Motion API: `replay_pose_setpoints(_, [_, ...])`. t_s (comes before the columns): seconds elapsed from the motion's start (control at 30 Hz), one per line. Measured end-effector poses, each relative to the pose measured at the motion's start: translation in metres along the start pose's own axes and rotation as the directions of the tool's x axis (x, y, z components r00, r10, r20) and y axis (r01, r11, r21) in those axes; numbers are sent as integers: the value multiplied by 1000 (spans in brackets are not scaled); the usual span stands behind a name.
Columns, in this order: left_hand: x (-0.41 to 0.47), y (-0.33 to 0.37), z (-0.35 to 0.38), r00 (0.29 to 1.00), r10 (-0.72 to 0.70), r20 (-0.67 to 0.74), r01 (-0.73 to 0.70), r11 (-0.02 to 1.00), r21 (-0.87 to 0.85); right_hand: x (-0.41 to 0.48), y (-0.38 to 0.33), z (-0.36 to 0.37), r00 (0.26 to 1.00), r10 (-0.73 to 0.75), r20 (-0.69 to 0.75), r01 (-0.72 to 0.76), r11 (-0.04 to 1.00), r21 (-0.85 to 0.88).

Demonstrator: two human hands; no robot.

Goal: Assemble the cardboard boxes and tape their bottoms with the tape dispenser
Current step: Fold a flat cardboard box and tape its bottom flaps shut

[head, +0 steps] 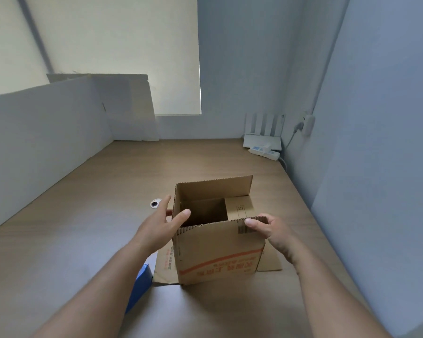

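the cardboard box (217, 254) stands squared up on the surface (83, 215), its top flaps still upright and untaped. my right grip (269, 230) pinches the near flap's edge. my left grip (156, 228) lies straight-fingered at the left wall. i judge folding and taping remain.

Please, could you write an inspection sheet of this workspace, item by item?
Surface: wooden desk with a grommet hole.
Job's things: cardboard box upright, top open, bottom flaps splayed on the desk; nothing else identified.
Clutter: blue object, half hidden by the left forearm.
Hands: left hand lays straight fingers on the box's left side; right hand grips the near top edge.
Cables: cable from a wall plug; power strip.
Surroundings: white partition, router.
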State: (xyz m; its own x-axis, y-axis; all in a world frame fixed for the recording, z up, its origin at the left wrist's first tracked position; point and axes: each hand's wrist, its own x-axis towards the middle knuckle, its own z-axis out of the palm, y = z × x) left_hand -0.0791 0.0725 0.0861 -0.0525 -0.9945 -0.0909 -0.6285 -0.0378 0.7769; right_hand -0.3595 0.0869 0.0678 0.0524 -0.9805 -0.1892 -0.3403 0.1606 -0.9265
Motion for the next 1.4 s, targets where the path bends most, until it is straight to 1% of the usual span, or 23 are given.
replay_pose_setpoints(0.07, [-9, -9, 0, 997, 0, -71, -10, 989, -146, 5, -2, -5, 996, -11, 85, 13, 1000, -19])
replay_pose_setpoints(0.1, [-13, -12, 1, 996, 14, -86, -29, 982, -185, 7, -2, -7, 990, -12, 140, 15, 1000, -20])
replay_pose_setpoints(0.13, [-16, -15, 2, 996, 30, -82, -48, 975, -217, 8, -1, -8, 981, -6, 195, 8, 1000, -11])
replay_pose_setpoints(0.2, [-22, -19, 8, 998, 65, -17, -67, 960, -272, 10, 1, -10, 959, 15, 282, -16, 1000, 3])
replay_pose_setpoints(0.23, [-22, -21, 13, 996, 84, 29, -73, 962, -263, 11, 2, -11, 948, 21, 318, -22, 1000, 1])
replay_pose_setpoints(0.3, [-23, -26, 24, 986, 124, 112, -106, 981, -160, 13, 4, -11, 925, 30, 379, -23, 999, -22])
replay_pose_setpoints(0.33, [-21, -27, 28, 983, 135, 128, -118, 985, -128, 13, 3, -12, 920, 29, 392, -20, 999, -28])
replay_pose_setpoints(0.37, [-17, -28, 29, 984, 125, 130, -107, 985, -132, 14, 2, -13, 920, 28, 392, -22, 1000, -20])
replay_pose_setpoints(0.43, [-9, -32, 27, 987, 68, 144, -44, 985, -165, 16, -1, -17, 929, 32, 370, -48, 998, 34])
replay_pose_setpoints(0.5, [-3, -35, 24, 990, 22, 137, 6, 981, -196, 20, -2, -18, 954, 58, 293, -76, 996, 53])
replay_pose_setpoints(0.57, [1, -36, 26, 999, -27, 46, 37, 971, -236, 28, -2, -12, 988, 74, 135, -75, 997, -4])
replay_pose_setpoints(0.6, [3, -36, 30, 999, -43, -10, 40, 974, -223, 33, -2, -8, 998, 60, 9, -59, 997, -59])
replay_pose_setpoints(0.67, [6, -33, 37, 995, -42, -95, 30, 992, -123, 44, -2, -3, 973, -28, -229, -18, 980, -197])
replay_pose_setpoints(0.7, [8, -33, 40, 992, -37, -122, 28, 997, -73, 50, -5, -2, 952, -84, -293, 5, 965, -260])
replay_pose_setpoints(0.73, [12, -34, 42, 991, -39, -129, 33, 998, -50, 55, -9, 0, 937, -137, -321, 33, 950, -309])
replay_pose_setpoints(0.8, [18, -39, 45, 995, -69, -73, 63, 994, -86, 68, -15, 3, 925, -220, -311, 95, 923, -372])
replay_pose_setpoints(0.87, [22, -42, 48, 993, -121, -9, 118, 982, -149, 81, -22, 7, 928, -243, -283, 113, 906, -409])
replay_pose_setpoints(0.97, [27, -44, 52, 985, -169, 26, 170, 958, -231, 92, -23, 7, 927, -246, -282, 73, 858, -508])
replay_pose_setpoints(1.03, [30, -43, 57, 976, -212, 41, 216, 941, -259, 92, -11, 7, 939, -220, -266, 37, 830, -557])
replay_pose_setpoints(1.1, [33, -42, 61, 960, -271, 67, 278, 905, -323, 85, 11, 13, 947, -190, -261, 28, 854, -519])
replay_pose_setpoints(1.2, [39, -34, 64, 956, -281, 80, 288, 860, -421, 74, 34, 21, 937, -192, -292, 39, 888, -459])
replay_pose_setpoints(1.33, [57, -32, 63, 947, -320, -12, 284, 857, -430, 73, 37, 20, 940, -158, -302, 16, 906, -423])
replay_pose_setpoints(1.4, [65, -33, 65, 942, -335, -26, 297, 865, -405, 74, 38, 20, 947, -133, -291, 5, 915, -404])
